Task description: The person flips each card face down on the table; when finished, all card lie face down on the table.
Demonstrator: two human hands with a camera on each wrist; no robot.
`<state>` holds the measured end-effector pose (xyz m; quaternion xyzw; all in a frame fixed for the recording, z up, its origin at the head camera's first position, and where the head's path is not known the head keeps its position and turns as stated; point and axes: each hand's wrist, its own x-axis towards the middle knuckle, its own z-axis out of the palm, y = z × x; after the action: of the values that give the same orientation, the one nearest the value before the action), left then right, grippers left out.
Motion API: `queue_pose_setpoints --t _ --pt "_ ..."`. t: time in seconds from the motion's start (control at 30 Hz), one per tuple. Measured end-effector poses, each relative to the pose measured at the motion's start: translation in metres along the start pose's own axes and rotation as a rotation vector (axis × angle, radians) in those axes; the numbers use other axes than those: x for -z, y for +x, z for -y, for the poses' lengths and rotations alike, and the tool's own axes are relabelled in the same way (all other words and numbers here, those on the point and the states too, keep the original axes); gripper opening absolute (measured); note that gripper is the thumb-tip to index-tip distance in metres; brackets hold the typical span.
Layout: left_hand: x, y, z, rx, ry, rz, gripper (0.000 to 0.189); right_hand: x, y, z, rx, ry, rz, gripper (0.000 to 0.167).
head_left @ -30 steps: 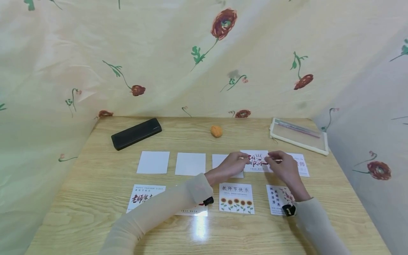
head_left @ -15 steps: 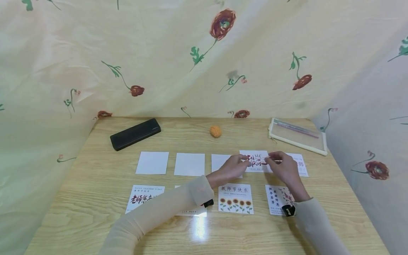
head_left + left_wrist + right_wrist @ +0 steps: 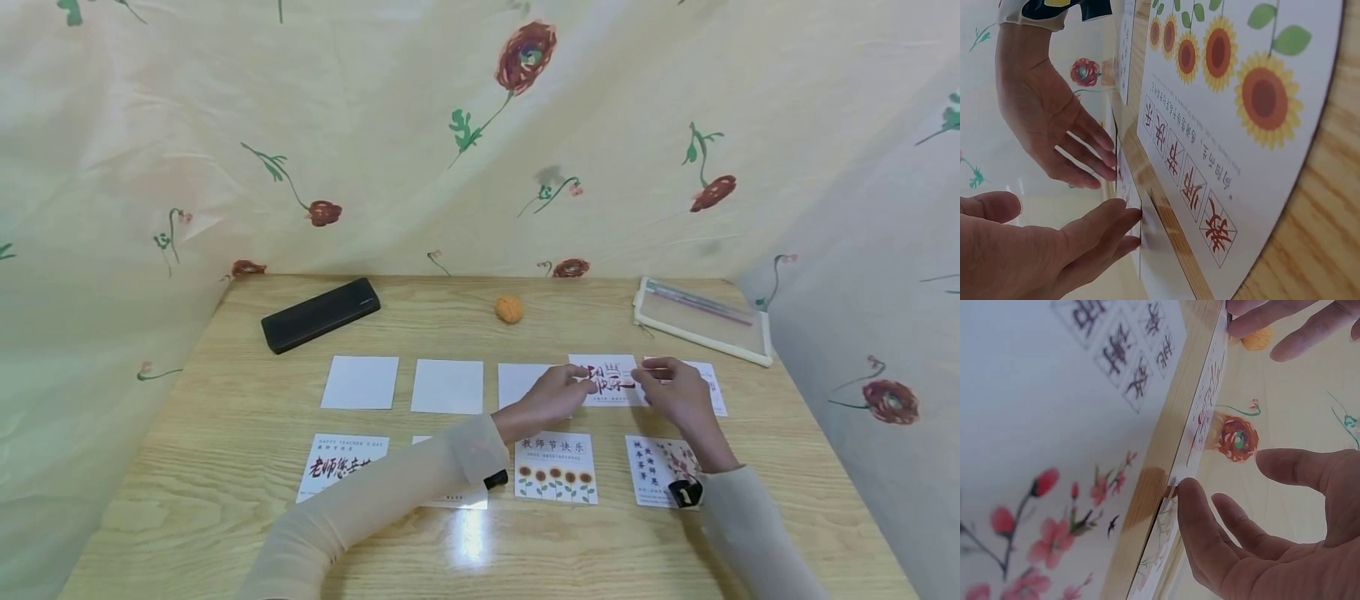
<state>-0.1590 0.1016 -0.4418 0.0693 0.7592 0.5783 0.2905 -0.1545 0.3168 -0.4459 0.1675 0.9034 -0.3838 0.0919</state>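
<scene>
In the head view, a white card with red brush lettering lies flat in the back row. My left hand touches its left side with extended fingertips, over part of a blank white card. At the card's right edge is my right hand, partly covering another printed card. The left wrist view shows the left fingers straight, the thumb apart. Likewise, the right wrist view has the right fingertips at the card edge, the thumb well away from them.
Two more blank cards lie left in the back row. The front row holds a sunflower card, a blossom card and two cards partly under the left sleeve. Behind are a black case, an orange ball-like object and a clear pouch.
The red-lettered card has shifted slightly right. Both hands have moved a little to the right, and the right fingertips stand farther from the lettering.
</scene>
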Motion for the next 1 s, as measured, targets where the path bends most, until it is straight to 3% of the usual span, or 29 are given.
queue_pose_setpoints --t 0.57,1.0 --pt "0.001 -0.001 0.002 -0.022 0.012 0.013 0.053 -0.001 0.002 -0.004 -0.022 0.104 -0.018 0.058" --pt "0.003 -0.003 0.002 0.005 0.005 0.019 0.053 0.013 -0.003 0.002 0.073 0.114 -0.061 0.054"
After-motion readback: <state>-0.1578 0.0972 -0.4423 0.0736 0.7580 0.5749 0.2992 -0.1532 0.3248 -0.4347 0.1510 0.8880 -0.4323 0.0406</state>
